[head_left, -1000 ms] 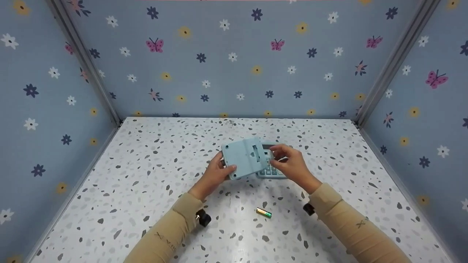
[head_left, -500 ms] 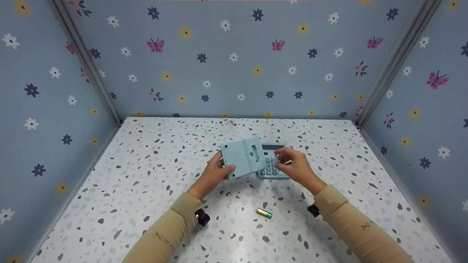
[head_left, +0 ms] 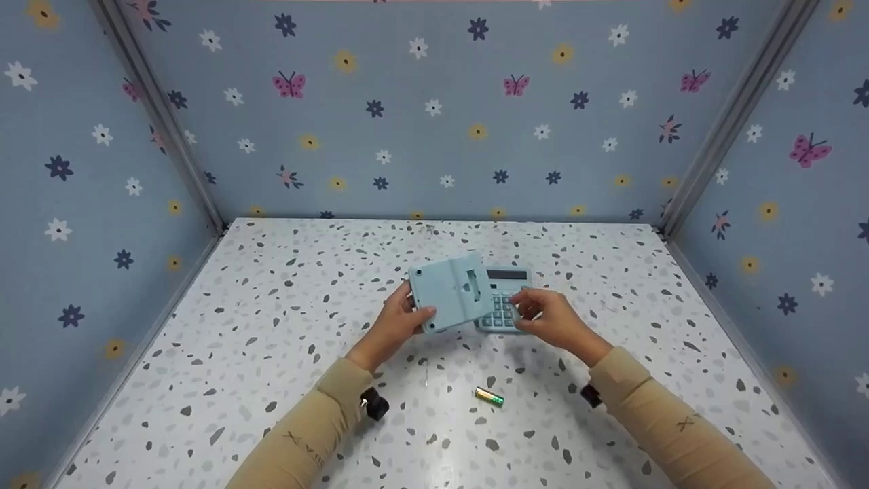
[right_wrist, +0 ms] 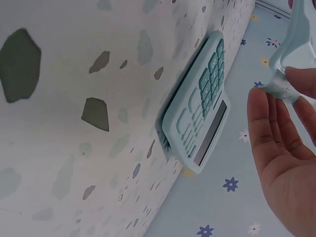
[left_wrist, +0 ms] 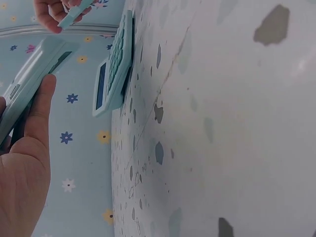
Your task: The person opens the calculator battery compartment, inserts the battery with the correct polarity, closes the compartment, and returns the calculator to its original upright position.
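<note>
A pale blue calculator [head_left: 445,292], its back facing up with an uncovered battery slot, is gripped along its left side by my left hand [head_left: 392,324]. Between thumb and fingers my right hand [head_left: 553,319] pinches a small pale blue cover [right_wrist: 281,86], which shows as a thin strip [left_wrist: 74,14] in the left wrist view. Behind these, a second pale blue calculator [head_left: 506,277] lies on the table with its keys up, partly hidden by the held one. One green and gold battery [head_left: 489,396] lies nearer the front.
The white speckled table [head_left: 285,367] is bounded by blue flowered panels [head_left: 434,136] at the back and both sides. Dark wrist cameras hang below the left sleeve [head_left: 375,405] and the right sleeve [head_left: 591,394].
My right hand has drawn back to the right and slightly toward the front, away from the held calculator's slot, uncovering more of the calculator behind. My left hand has barely moved.
</note>
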`<act>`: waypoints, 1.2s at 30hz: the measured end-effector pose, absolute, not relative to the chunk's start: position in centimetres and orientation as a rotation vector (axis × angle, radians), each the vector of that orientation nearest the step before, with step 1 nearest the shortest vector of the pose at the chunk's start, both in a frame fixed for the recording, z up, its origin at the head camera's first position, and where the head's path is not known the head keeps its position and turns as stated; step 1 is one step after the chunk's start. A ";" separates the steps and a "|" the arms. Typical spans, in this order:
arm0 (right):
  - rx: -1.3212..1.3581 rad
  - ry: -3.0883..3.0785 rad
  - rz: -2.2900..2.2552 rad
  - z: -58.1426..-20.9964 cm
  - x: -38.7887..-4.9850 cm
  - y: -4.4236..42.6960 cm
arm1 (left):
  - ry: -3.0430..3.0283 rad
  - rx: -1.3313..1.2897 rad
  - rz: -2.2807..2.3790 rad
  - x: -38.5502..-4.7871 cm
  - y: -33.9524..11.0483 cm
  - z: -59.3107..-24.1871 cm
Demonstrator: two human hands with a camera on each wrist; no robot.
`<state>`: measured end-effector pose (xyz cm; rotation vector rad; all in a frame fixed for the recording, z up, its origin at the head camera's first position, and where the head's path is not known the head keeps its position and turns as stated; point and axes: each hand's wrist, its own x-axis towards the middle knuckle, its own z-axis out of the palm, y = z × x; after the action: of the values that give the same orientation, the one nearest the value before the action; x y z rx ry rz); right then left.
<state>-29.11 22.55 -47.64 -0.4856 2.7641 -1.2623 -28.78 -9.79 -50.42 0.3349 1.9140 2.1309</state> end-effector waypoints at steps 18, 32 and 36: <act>-0.543 2.728 -1.079 -48.8 -28.7 24.2 | 1.949 0.320 2.109 -28.8 -9.9 -50.2; -0.479 2.635 -0.876 -49.6 -28.4 24.9 | 1.959 0.318 2.108 -28.9 -10.1 -50.4; -0.500 2.609 -0.836 -49.9 -28.3 25.0 | 1.956 0.316 2.112 -28.8 -10.1 -50.5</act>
<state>-28.29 25.02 -49.89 -0.5003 2.6091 -0.8356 -28.85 -10.12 -50.46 0.3159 1.9560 2.1119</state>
